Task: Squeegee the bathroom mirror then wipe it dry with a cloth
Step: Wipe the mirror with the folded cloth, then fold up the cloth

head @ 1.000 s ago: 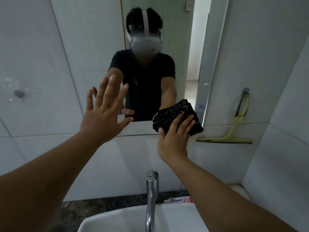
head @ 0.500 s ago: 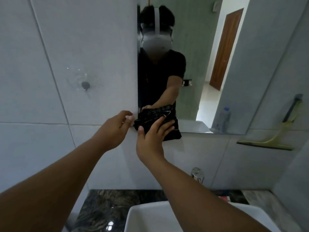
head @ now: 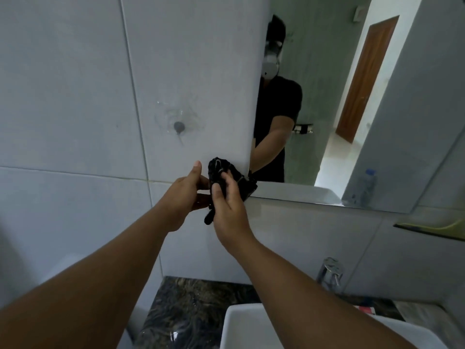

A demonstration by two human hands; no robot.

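A crumpled black cloth (head: 221, 170) is held at the lower left corner of the bathroom mirror (head: 334, 102). My right hand (head: 227, 202) is closed around it from the right. My left hand (head: 188, 195) meets it from the left, thumb up, fingers on the cloth's lower edge. A dark tail of cloth hangs below between the hands. The yellow-green squeegee (head: 432, 229) shows only as its blade at the right edge, against the wall tiles below the mirror.
A white basin (head: 241, 328) sits below on a dark marbled counter (head: 191, 308). A chrome tap (head: 331, 272) stands at the right. A small suction hook (head: 179, 126) is stuck on the left wall tile. A plastic bottle shows in the mirror's reflection.
The view swung left. The cloth slid from the mirror's lower middle to its lower left corner. My left hand left the glass and came onto the cloth beside my right hand.
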